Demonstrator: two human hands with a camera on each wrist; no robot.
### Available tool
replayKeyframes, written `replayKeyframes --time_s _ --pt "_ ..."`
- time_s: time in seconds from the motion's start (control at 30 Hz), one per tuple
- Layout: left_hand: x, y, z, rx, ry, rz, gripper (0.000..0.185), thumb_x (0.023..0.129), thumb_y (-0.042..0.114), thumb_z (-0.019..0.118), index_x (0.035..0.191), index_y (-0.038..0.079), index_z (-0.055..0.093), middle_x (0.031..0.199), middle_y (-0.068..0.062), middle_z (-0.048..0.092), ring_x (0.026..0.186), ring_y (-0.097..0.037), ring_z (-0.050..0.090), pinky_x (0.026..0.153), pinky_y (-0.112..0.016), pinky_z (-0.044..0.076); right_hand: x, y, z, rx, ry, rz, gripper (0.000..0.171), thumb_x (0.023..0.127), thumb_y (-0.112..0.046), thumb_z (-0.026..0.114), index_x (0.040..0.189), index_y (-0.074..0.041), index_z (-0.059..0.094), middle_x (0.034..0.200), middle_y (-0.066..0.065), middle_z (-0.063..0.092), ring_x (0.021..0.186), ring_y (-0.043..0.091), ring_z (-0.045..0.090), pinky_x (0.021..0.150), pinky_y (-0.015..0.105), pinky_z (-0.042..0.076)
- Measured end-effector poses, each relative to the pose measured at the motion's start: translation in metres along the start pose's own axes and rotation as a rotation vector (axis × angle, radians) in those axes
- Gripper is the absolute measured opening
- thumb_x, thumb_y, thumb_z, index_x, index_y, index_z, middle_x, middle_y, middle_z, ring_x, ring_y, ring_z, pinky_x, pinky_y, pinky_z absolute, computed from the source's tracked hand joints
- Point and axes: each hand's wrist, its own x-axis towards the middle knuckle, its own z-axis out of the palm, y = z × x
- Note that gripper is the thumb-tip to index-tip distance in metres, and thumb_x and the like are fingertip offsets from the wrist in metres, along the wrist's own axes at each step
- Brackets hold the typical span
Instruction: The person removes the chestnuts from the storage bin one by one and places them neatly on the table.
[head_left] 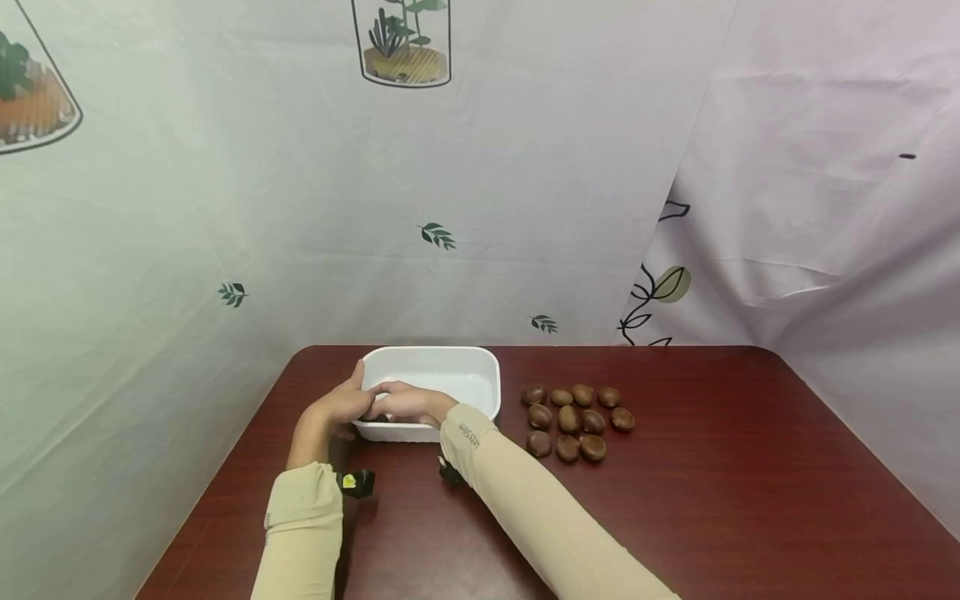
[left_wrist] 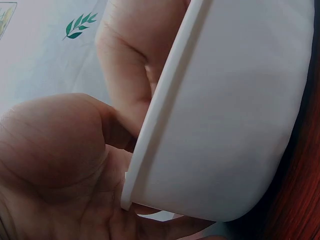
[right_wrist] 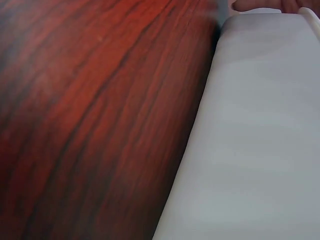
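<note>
A white rectangular tub (head_left: 425, 432) stands near the back left of the table. My left hand (head_left: 341, 406) grips its left end, thumb raised by the rim and some fingers outside the wall. In the left wrist view, the palm of the left hand (left_wrist: 55, 165) lies against the rim of the tub (left_wrist: 220, 120). My right hand (head_left: 408, 403) reaches over the front rim into the tub's left part, fingers bent down. Its fingertips are hidden close to the left hand. Dark brown chestnuts (head_left: 381, 417) show partly beneath it, in the front left corner.
Several loose brown chestnuts (head_left: 569, 419) lie grouped in rough rows to the right of the tub. The dark red wooden table (head_left: 720, 483) reaches back to a pale patterned cloth (head_left: 525, 208). Black wrist straps (head_left: 356, 483) sit below the sleeves.
</note>
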Motion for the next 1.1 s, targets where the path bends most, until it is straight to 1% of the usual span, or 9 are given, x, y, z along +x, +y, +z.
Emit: replayKeyframes --time_s 0.1,0.17,0.27,0.4,0.6,0.73,0.9,1.0,1.1 --pt "-0.001 0.0 0.0 0.003 -0.003 0.004 0.084 0.102 0.027 0.042 0.154 0.006 -0.021 0.159 -0.034 -0.004 0.136 -0.054 0.028 0.087 -0.064 0.048 0.0 0.001 0.0 -0.041 0.009 0.0 0.04 0.087 -0.011 0.067 0.126 -0.001 0.062 0.11 0.0 0.064 0.094 0.01 0.052 0.082 0.025 0.044" --pt "-0.001 0.001 -0.001 0.009 -0.004 0.007 0.085 0.103 0.031 0.043 0.154 0.006 -0.021 0.159 -0.034 -0.004 0.136 -0.054 0.028 0.087 -0.064 0.048 -0.001 0.002 0.0 -0.037 0.021 -0.002 0.038 0.086 -0.01 0.067 0.123 -0.001 0.063 0.109 -0.001 0.064 0.093 0.01 0.053 0.082 0.025 0.045" --pt "-0.001 0.002 -0.002 0.014 -0.006 0.008 0.085 0.104 0.032 0.043 0.154 0.006 -0.021 0.159 -0.034 -0.004 0.137 -0.054 0.027 0.087 -0.064 0.048 -0.001 0.002 0.0 -0.04 0.039 -0.01 0.037 0.085 -0.01 0.069 0.121 -0.001 0.065 0.112 0.0 0.065 0.098 0.01 0.054 0.089 0.027 0.045" --pt "-0.001 0.001 -0.001 0.014 -0.005 0.006 0.081 0.103 0.026 0.04 0.154 0.006 -0.021 0.158 -0.034 -0.003 0.137 -0.054 0.027 0.087 -0.064 0.048 0.0 0.004 0.0 -0.079 0.089 -0.03 0.035 0.084 -0.012 0.071 0.117 0.0 0.068 0.111 0.001 0.066 0.098 0.009 0.055 0.09 0.026 0.046" --pt "-0.001 0.001 -0.001 0.004 -0.009 0.003 0.084 0.094 0.011 0.038 0.154 0.007 -0.02 0.158 -0.035 -0.002 0.136 -0.055 0.028 0.087 -0.065 0.047 0.002 0.006 0.001 -0.085 0.145 -0.012 0.03 0.086 -0.014 0.072 0.112 0.001 0.071 0.102 0.002 0.068 0.091 0.01 0.058 0.079 0.024 0.049" --pt "-0.003 0.001 -0.002 -0.002 -0.016 -0.013 0.086 0.092 0.011 0.039 0.154 0.007 -0.02 0.158 -0.034 -0.004 0.135 -0.055 0.028 0.087 -0.065 0.047 0.002 0.005 0.001 -0.025 0.136 0.003 0.027 0.087 -0.008 0.07 0.11 0.005 0.07 0.098 0.006 0.071 0.089 0.013 0.065 0.078 0.025 0.053" --pt "-0.003 0.004 -0.004 0.017 -0.018 -0.01 0.083 0.093 0.012 0.036 0.154 0.005 -0.02 0.159 -0.033 -0.004 0.135 -0.056 0.029 0.085 -0.064 0.049 -0.004 0.001 -0.002 0.028 0.157 -0.04 0.025 0.088 0.001 0.068 0.11 0.012 0.066 0.09 0.015 0.073 0.084 0.024 0.073 0.075 0.029 0.057" --pt "-0.002 0.003 -0.004 0.029 -0.019 -0.006 0.082 0.093 0.012 0.035 0.154 0.005 -0.019 0.159 -0.034 -0.002 0.134 -0.055 0.031 0.083 -0.063 0.05 -0.012 -0.004 -0.007 0.033 0.171 -0.061 0.026 0.087 0.002 0.068 0.111 0.013 0.062 0.082 0.017 0.073 0.073 0.023 0.073 0.069 0.029 0.058" --pt "-0.001 0.002 -0.003 0.038 -0.02 -0.014 0.086 0.092 0.013 0.04 0.154 0.005 -0.019 0.158 -0.034 0.002 0.132 -0.053 0.035 0.082 -0.06 0.051 -0.021 -0.008 -0.014 0.018 0.182 -0.069 0.028 0.087 -0.001 0.072 0.11 0.01 0.06 0.081 0.018 0.073 0.062 0.018 0.07 0.063 0.03 0.058"
